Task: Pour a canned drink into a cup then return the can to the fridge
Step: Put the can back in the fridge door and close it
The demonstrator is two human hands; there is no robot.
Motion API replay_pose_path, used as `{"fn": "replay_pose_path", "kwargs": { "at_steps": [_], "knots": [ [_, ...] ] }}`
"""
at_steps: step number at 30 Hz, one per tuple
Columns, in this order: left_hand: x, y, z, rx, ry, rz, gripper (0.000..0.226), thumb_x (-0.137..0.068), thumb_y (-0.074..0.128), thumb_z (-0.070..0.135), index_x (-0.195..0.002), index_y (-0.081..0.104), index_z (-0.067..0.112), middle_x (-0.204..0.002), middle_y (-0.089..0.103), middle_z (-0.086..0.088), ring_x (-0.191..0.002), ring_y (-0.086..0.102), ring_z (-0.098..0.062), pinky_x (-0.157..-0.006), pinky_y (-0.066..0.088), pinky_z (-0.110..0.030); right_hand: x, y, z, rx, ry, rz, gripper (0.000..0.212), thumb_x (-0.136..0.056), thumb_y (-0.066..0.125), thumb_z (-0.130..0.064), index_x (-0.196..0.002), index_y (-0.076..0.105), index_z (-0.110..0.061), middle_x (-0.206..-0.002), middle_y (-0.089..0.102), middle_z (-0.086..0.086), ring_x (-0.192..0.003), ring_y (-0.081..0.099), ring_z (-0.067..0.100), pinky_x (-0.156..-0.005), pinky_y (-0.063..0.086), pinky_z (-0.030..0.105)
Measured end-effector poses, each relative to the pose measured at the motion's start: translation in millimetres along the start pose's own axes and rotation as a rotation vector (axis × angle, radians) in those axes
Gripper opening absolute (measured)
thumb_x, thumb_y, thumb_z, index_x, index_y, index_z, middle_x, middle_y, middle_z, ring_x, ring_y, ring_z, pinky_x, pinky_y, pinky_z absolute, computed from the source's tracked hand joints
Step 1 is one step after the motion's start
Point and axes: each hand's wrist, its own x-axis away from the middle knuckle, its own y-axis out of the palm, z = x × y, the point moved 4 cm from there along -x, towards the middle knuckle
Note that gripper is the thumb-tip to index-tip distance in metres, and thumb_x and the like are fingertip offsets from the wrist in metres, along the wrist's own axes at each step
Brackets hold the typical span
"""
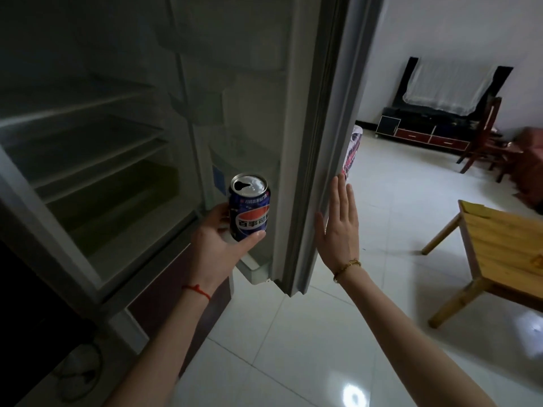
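My left hand (pixel 217 239) grips a blue drink can (pixel 249 208) upright, its top opened, just in front of the lower shelf of the fridge door (pixel 296 142). The fridge (pixel 88 160) stands open on the left, dark inside, with bare shelves. My right hand (pixel 340 221) is flat with straight fingers against the outer edge of the open door. No cup is in view.
A low wooden table (pixel 499 248) stands at the right on the white tiled floor (pixel 293 348). Farther back are a TV cabinet (pixel 423 133) under a cloth-covered screen and a wooden chair (pixel 484 142). A cable lies on the floor at bottom left.
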Motion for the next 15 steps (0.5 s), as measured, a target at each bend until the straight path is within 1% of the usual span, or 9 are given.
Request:
{"fn": "replay_pose_path", "kwargs": {
  "at_steps": [2,4,7,9,11,13,15],
  "knots": [
    [-8,18,11,-0.011,0.013,0.011,0.053,-0.065,0.088,0.029,-0.11,0.059,0.029,-0.101,0.067,0.014,-0.093,0.064,0.003,-0.07,0.05,-0.006,-12,-2,20,-0.073,0.008,-0.013,0.064,-0.1,0.042,-0.02,-0.154,0.009,-0.013,-0.163,0.01,0.005,-0.15,0.009,0.023,-0.119,0.024,0.047],
    [-17,34,21,-0.03,0.018,0.016,0.052,-0.065,0.087,0.03,-0.109,0.059,0.027,-0.1,0.066,0.013,-0.093,0.063,0.0,-0.068,0.049,-0.007,-26,-3,39,-0.149,0.017,-0.047,0.065,-0.099,0.043,-0.018,-0.154,0.01,-0.014,-0.163,0.01,0.003,-0.15,0.009,0.02,-0.12,0.023,0.046],
    [-30,56,37,-0.043,0.032,0.04,0.053,-0.064,0.088,0.033,-0.109,0.06,0.026,-0.1,0.067,0.011,-0.093,0.065,-0.004,-0.072,0.049,-0.012,-48,-7,66,-0.285,0.063,-0.105,0.068,-0.095,0.044,-0.019,-0.154,0.01,-0.017,-0.162,0.01,-0.001,-0.148,0.006,0.01,-0.121,0.017,0.04],
    [-38,69,48,-0.057,0.047,0.06,0.052,-0.064,0.088,0.034,-0.106,0.059,0.027,-0.098,0.066,0.014,-0.091,0.064,-0.001,-0.073,0.049,-0.011,-64,-9,81,-0.39,0.122,-0.133,0.066,-0.094,0.042,-0.023,-0.154,0.014,-0.016,-0.162,0.014,-0.001,-0.146,0.009,0.006,-0.122,0.016,0.038],
    [-48,80,58,-0.077,0.057,0.078,0.052,-0.063,0.088,0.036,-0.105,0.059,0.028,-0.095,0.064,0.016,-0.089,0.062,0.002,-0.073,0.047,-0.009,-80,-10,95,-0.509,0.183,-0.15,0.063,-0.095,0.041,-0.025,-0.153,0.017,-0.017,-0.161,0.019,-0.001,-0.147,0.016,0.01,-0.121,0.019,0.041],
    [-61,88,66,-0.099,0.058,0.083,0.055,-0.062,0.088,0.039,-0.107,0.062,0.024,-0.095,0.065,0.015,-0.089,0.063,-0.001,-0.075,0.049,-0.014,-95,-8,108,-0.604,0.258,-0.164,0.061,-0.095,0.041,-0.027,-0.152,0.02,-0.02,-0.159,0.023,-0.001,-0.146,0.023,0.014,-0.12,0.024,0.045],
    [-77,95,74,-0.123,0.074,0.09,0.058,-0.061,0.088,0.041,-0.109,0.063,0.02,-0.097,0.068,0.012,-0.091,0.064,-0.006,-0.077,0.052,-0.019,-110,-5,120,-0.672,0.323,-0.185,0.059,-0.097,0.041,-0.026,-0.152,0.021,-0.021,-0.158,0.026,0.001,-0.145,0.028,0.017,-0.118,0.027,0.046]
  ]
}}
